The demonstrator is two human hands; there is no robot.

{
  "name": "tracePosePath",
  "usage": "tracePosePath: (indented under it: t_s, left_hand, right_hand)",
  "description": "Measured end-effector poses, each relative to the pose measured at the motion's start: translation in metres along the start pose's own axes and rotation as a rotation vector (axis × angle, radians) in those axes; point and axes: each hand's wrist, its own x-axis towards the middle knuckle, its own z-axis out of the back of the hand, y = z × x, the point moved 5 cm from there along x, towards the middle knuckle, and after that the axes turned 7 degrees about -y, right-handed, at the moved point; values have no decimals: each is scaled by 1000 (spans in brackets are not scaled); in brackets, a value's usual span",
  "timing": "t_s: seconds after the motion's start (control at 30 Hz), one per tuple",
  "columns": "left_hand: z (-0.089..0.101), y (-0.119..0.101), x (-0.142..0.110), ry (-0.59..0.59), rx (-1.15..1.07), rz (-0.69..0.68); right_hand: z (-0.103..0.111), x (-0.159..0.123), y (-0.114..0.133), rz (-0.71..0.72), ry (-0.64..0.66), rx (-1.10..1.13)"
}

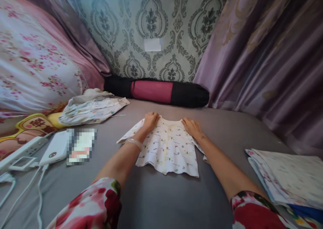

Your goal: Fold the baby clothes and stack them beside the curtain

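Observation:
A small white baby shirt [168, 148] with a fine scattered print and a pale yellow front strip lies spread on the grey bed sheet [161, 202], its collar pointing away from me. My left hand [151, 120], with a pale bangle at the wrist, is closed on the shirt's left shoulder beside the neckline. At the opposite shoulder, my right hand [191, 126] has its fingers curled onto the fabric. The fingertips of both hands are partly hidden. One sleeve sticks out past my left forearm, and the other is partly covered by my right forearm.
Crumpled light clothes [93, 107] lie at the left, near a white power bank [55, 148], a power strip [24, 155] and cables. Folded clothes [290, 175] are stacked at the right. A black and red bolster-shaped bag [152, 91] rests against the wall.

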Motion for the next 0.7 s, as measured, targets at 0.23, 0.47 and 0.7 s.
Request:
tracePosePath:
  t_s: [0.23,0.47,0.7]
  left_hand:
    - [-15,9,24,-33,105,-38]
    - [-26,8,36,17,181,-82]
    - [-20,-13,29,42,119,-80]
  right_hand:
    - [-7,31,-3,11,19,-109]
    - [-15,41,-5,30,31,-128]
    - [-14,42,-33,-193,73,206]
